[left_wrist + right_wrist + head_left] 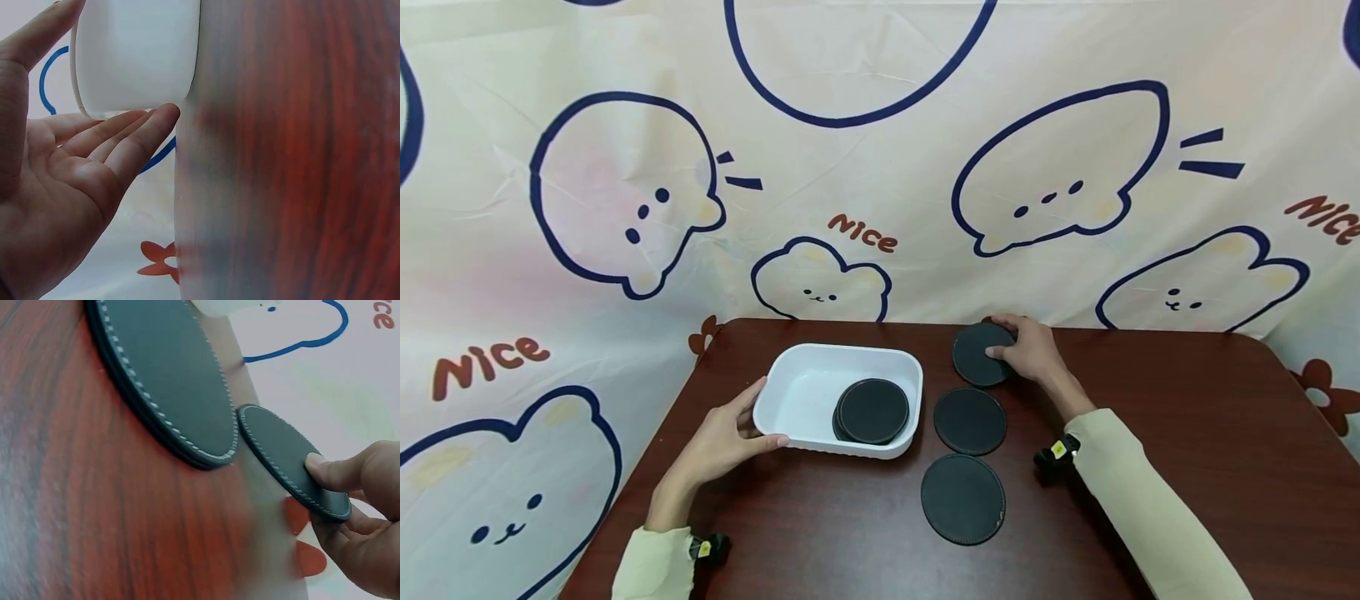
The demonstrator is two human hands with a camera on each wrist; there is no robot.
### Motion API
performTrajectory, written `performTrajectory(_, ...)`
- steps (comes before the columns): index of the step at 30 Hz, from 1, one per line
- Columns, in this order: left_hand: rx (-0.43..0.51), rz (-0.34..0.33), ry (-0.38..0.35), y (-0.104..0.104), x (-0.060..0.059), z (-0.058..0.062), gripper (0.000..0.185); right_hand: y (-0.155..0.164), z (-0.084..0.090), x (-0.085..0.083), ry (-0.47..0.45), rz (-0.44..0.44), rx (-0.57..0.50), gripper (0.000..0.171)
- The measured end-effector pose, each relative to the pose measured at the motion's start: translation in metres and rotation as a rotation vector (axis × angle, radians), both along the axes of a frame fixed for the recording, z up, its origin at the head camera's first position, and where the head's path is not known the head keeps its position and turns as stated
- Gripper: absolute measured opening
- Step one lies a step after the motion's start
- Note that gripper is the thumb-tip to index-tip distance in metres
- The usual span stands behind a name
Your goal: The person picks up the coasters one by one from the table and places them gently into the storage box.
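Note:
A white plastic tray stands on the table, with stacked round black coasters at its right end. My left hand holds the tray's left end, thumb at the front corner and fingers along the end wall; the left wrist view shows those fingers against the tray. My right hand pinches the farthest black coaster. In the right wrist view the thumb lies on top of this stitched coaster, with fingers underneath. Nearer me lie a middle coaster and a front coaster.
The dark brown wooden table reaches back to a cream cloth printed with blue outlined cartoon faces. The far coaster is close to the table's back edge. A black wrist device sits at my right sleeve.

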State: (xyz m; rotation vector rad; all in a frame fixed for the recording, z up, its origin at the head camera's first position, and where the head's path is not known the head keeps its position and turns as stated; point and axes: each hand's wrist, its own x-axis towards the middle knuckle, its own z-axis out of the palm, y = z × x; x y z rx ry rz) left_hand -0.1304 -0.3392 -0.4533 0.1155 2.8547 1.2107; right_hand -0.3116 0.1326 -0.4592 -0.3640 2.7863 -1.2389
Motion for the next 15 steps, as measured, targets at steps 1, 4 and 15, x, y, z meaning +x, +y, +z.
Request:
performTrajectory(1,-0.001,-0.001,0.0,0.0,0.0,0.0,0.109,0.002,0.002,0.001,-0.002,-0.002,-0.002,0.057)
performTrajectory(4,-0.003,0.001,-0.002,0.001,0.0,0.0,0.109,0.008,0.006,0.003,-0.003,-0.014,-0.008,0.048)
performTrajectory(15,-0.017,0.018,-0.012,0.0,0.0,0.0,0.109,0.028,0.012,0.021,-0.116,-0.062,-0.088,0.04)
